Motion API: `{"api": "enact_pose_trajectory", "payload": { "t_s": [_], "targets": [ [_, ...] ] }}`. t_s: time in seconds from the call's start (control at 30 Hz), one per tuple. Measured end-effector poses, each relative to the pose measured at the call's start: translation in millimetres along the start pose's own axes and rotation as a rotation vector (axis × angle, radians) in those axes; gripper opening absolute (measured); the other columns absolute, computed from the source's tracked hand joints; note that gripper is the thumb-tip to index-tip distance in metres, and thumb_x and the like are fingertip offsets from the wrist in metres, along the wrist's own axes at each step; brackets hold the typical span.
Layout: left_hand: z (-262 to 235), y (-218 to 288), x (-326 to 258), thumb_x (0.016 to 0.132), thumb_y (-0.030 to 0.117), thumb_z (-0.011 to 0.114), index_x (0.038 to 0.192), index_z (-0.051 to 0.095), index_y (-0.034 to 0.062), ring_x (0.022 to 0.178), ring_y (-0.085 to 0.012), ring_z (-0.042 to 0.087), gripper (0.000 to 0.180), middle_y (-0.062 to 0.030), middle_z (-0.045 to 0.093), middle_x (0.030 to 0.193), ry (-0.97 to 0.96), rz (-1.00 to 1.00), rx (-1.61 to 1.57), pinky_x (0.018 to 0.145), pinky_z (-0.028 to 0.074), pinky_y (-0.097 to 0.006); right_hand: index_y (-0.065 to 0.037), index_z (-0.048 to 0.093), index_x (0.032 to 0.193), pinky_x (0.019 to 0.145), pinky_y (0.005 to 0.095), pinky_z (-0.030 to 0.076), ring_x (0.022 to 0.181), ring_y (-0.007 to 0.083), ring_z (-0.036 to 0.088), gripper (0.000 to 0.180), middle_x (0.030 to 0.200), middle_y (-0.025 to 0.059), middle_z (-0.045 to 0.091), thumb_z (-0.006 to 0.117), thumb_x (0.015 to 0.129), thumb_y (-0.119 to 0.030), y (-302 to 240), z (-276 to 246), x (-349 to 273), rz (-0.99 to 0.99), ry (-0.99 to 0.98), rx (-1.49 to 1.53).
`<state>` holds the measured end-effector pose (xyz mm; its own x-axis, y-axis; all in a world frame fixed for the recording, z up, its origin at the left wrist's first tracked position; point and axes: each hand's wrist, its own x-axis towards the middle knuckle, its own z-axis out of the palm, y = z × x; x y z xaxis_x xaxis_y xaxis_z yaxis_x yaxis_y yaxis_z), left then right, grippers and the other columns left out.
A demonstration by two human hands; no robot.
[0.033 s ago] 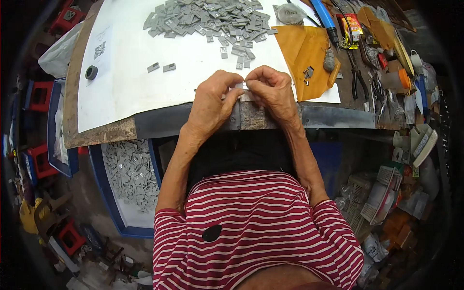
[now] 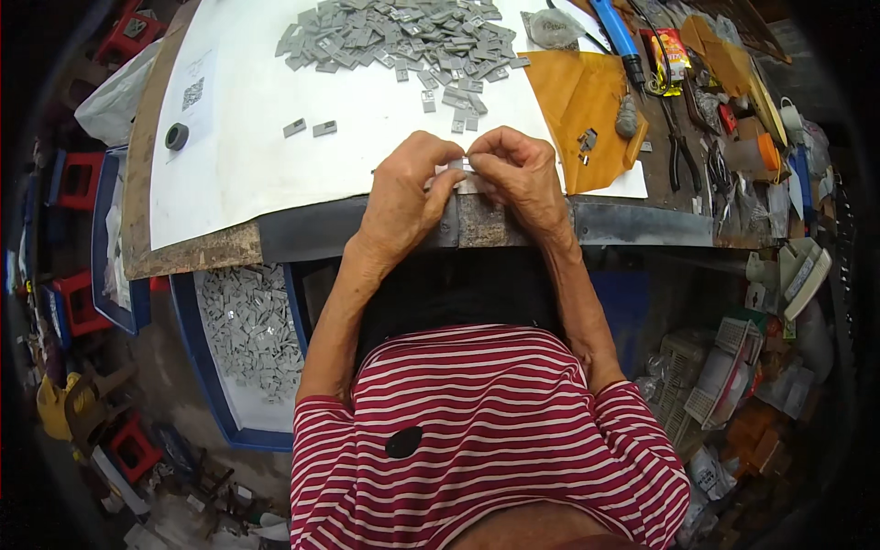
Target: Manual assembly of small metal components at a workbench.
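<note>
At the front edge of the workbench, my left hand (image 2: pixel 411 188) and my right hand (image 2: pixel 520 174) meet with fingertips pinched together. Between them is a small light grey piece (image 2: pixel 465 166), mostly covered by the fingers. Just beyond the hands lie several loose grey rectangular pieces (image 2: pixel 459 117). They trail off from a big heap of the same pieces (image 2: pixel 399 38) on a white sheet (image 2: pixel 247 174). Two more grey pieces (image 2: pixel 324 128) rest apart, left of the heap.
A black ring-shaped roll (image 2: pixel 177 137) stands on the sheet's left. To the right are brown paper (image 2: pixel 587 92) with small metal parts, a blue powered screwdriver (image 2: pixel 616 32), pliers (image 2: pixel 683 160) and clutter. Below the bench's left side, a blue-rimmed tray (image 2: pixel 197 367) holds many grey pieces.
The whole view has shifted very slightly. Both hands keep the same pinch on the small piece.
</note>
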<state>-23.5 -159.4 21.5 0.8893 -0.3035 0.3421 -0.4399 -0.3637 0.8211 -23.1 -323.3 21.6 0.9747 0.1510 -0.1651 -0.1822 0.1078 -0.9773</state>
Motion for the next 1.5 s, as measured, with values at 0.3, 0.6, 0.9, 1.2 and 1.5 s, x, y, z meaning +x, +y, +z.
{"api": "enact_pose_trajectory", "payload": {
  "t_s": [0.3, 0.6, 0.9, 1.2, 1.5],
  "targets": [
    [-7, -11, -8, 0.069, -0.001, 0.062, 0.085, 0.057, 0.0011, 0.073, -0.0309, 0.053, 0.016, -0.0130, 0.053, 0.077, 0.071, 0.054, 0.023, 0.064, 0.042, -0.037, 0.004, 0.061, 0.092, 0.046, 0.0179, 0.040, 0.053, 0.0066, 0.051, 0.017, 0.064, 0.0026, 0.056, 0.056, 0.086, -0.011, 3, 6, 2, 0.002, -0.076, -0.039],
    [-58, -37, -16, 0.070, 0.005, 0.064, 0.081, 0.060, 0.0011, 0.070, -0.0296, 0.055, 0.012, -0.0132, 0.056, 0.077, 0.210, -0.071, 0.211, 0.062, 0.043, -0.037, 0.008, 0.058, 0.098, 0.048, 0.0193, 0.037, 0.055, 0.0087, 0.048, 0.022, 0.072, 0.0072, 0.056, 0.051, 0.089, -0.011, 6, 12, 3, -0.045, -0.020, -0.028],
    [-95, -63, -22, 0.069, 0.006, 0.066, 0.080, 0.064, 0.0021, 0.072, -0.0251, 0.054, 0.013, -0.0107, 0.058, 0.077, 0.282, -0.215, 0.444, 0.065, 0.044, -0.034, 0.006, 0.058, 0.098, 0.047, 0.0182, 0.036, 0.053, 0.0070, 0.047, 0.018, 0.069, 0.0050, 0.056, 0.052, 0.087, -0.007, 9, 6, -4, -0.081, -0.032, -0.104],
    [-106, -62, -25, 0.075, 0.004, 0.065, 0.093, 0.064, -0.0005, 0.068, -0.0134, 0.052, 0.019, -0.0073, 0.054, 0.083, 0.275, -0.430, 0.181, 0.061, 0.043, -0.025, 0.002, 0.059, 0.098, 0.047, 0.0168, 0.040, 0.053, 0.0040, 0.049, 0.016, 0.063, 0.0011, 0.055, 0.053, 0.086, -0.006, 5, -10, -14, -0.015, -0.015, -0.153],
    [-105, -63, -25, 0.077, 0.005, 0.063, 0.096, 0.064, 0.0006, 0.071, -0.0151, 0.054, 0.019, -0.0086, 0.055, 0.085, 0.228, -0.378, 0.309, 0.062, 0.045, -0.026, 0.003, 0.059, 0.098, 0.046, 0.0157, 0.038, 0.054, 0.0033, 0.049, 0.015, 0.066, 0.0020, 0.056, 0.053, 0.087, -0.005, 1, -30, -24, -0.023, 0.031, -0.101]
  ]
}}
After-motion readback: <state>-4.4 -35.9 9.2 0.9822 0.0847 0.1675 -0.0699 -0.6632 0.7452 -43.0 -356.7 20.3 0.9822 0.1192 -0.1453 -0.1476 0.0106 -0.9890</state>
